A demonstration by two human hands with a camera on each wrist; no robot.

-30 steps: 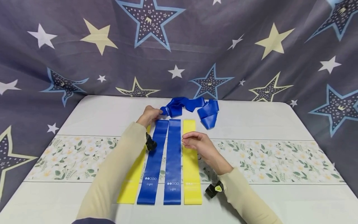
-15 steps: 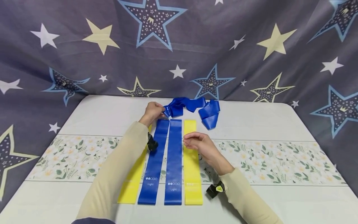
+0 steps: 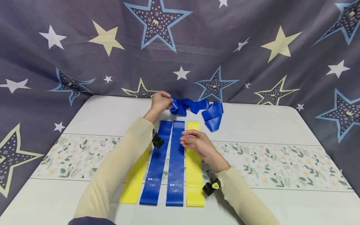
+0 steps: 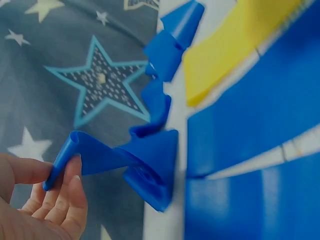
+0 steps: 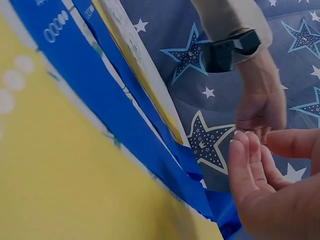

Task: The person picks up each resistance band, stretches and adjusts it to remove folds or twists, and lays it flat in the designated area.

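My left hand (image 3: 161,101) pinches one end of a crumpled blue resistance band (image 3: 179,107) at the back of the table. In the left wrist view, that blue band (image 4: 102,156) runs folded from between thumb and fingers, its lower part bunched and twisted. My right hand (image 3: 198,143) hovers over the flat bands, fingers loosely bent and nothing in them. Below it lie a flat blue band (image 3: 175,168) marked "Light" and a yellow band (image 3: 195,184). Left of these are a second flat blue band (image 3: 152,178) and a yellow band (image 3: 132,187) partly covered by my left arm.
Another folded blue stretch of band (image 3: 212,117) lies at the back, right of the bunched part. A white table (image 3: 270,125) with a floral strip (image 3: 281,162) carries everything. Behind it hangs a dark curtain (image 3: 213,40) with stars.
My left hand has risen and moved slightly away to the back, lifting the pinched band end. My right hand has shifted slightly left, its fingers now overlapping the flat blue band.
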